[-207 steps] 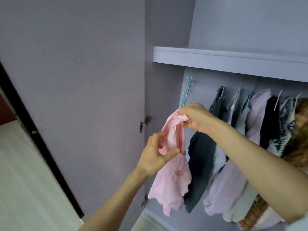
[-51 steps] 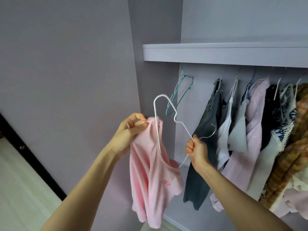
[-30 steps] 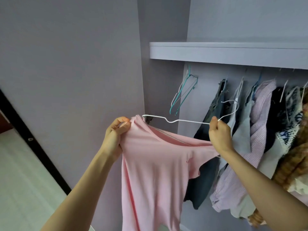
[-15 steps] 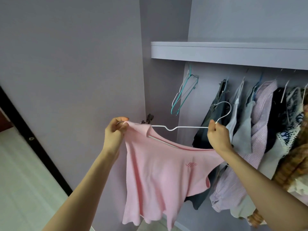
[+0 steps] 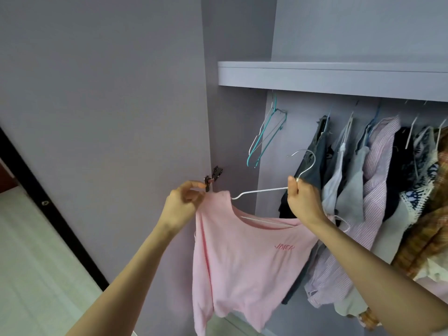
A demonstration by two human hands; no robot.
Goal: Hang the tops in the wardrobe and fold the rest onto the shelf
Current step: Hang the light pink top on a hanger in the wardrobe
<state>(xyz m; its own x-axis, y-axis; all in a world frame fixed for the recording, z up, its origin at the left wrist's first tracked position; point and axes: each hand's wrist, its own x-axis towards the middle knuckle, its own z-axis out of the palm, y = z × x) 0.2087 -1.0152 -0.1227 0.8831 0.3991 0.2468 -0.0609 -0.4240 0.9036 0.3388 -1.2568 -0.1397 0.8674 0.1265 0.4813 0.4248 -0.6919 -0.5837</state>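
A pink top (image 5: 244, 258) hangs in front of the open wardrobe, with a white wire hanger (image 5: 261, 191) threaded through its neck. My left hand (image 5: 183, 206) pinches the top's left shoulder over the hanger's end. My right hand (image 5: 303, 201) grips the hanger at the base of its hook, which points up and to the left. The top's right side sags below my right wrist. The hanging rail is hidden behind the shelf (image 5: 332, 75).
Empty teal and white hangers (image 5: 265, 137) dangle at the rail's left end. Several hung garments (image 5: 378, 195) fill the right side. The open wardrobe door (image 5: 104, 117) stands on the left, its hinge (image 5: 213, 175) just above my left hand.
The hanger went into the top's neck and the top spread out between my hands. Over the last half second my left hand rose slightly and the hanger's hook tilted upward.
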